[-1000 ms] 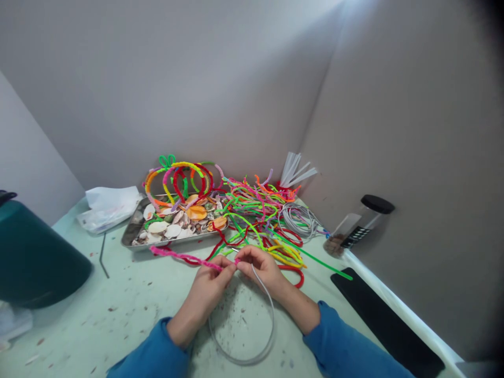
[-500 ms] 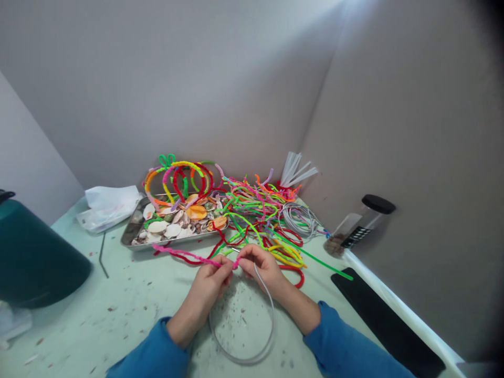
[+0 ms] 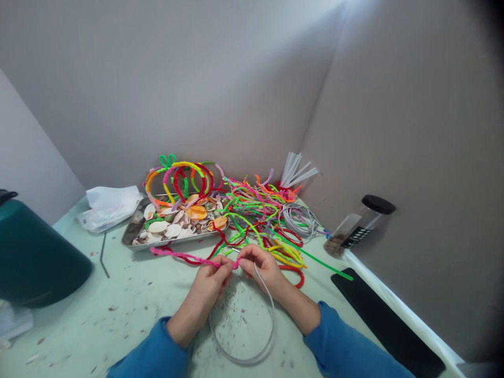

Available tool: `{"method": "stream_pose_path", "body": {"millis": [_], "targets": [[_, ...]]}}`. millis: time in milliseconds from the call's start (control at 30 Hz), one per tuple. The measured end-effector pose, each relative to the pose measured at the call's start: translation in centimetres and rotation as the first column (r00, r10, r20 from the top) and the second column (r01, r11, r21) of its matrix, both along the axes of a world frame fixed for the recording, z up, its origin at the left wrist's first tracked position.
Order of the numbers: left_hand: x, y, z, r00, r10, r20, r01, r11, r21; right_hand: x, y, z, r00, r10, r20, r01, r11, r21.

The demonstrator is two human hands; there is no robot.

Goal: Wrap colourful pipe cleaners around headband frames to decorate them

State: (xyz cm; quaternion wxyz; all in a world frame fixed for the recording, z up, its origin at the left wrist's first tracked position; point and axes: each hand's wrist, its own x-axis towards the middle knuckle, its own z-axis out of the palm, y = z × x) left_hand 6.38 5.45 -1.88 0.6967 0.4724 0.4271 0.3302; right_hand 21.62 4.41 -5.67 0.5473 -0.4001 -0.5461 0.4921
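Note:
My left hand (image 3: pixel 214 281) pinches a pink pipe cleaner (image 3: pixel 181 255), whose free end stretches away to the left, near the tray's front edge. Close beside it, my right hand (image 3: pixel 262 268) has thumb and fingers closed on one end of a grey headband (image 3: pixel 271 320). The band curves down in a loop between my wrists, and its other end is hidden behind my left hand. A short wrap of pink pipe cleaner shows between the fingertips of both hands. Several loose pipe cleaners (image 3: pixel 289 255), yellow and red, lie just beyond my right hand.
A metal tray (image 3: pixel 185 240) of shells carries several wrapped headbands (image 3: pixel 189 167). Behind are a pipe cleaner pile (image 3: pixel 255 199), coiled grey bands (image 3: pixel 301 220) and white strips (image 3: pixel 293 170). A green container (image 3: pixel 39 252) stands left; a clear jar (image 3: pixel 364 220) and black strip (image 3: pixel 389 320) lie right.
The pink pipe cleaner's free end has shifted slightly left and down. Both hands and the grey headband stay nearly where they were.

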Motion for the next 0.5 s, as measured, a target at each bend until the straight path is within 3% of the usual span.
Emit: {"method": "stream_pose_path", "body": {"millis": [500], "targets": [[-0.04,-0.09,-0.34,0.999,0.001,-0.036,0.000,1.000,0.021,-0.10,-0.18,0.03,1.000,0.021,-0.001,-0.021,1.000,-0.003]]}}
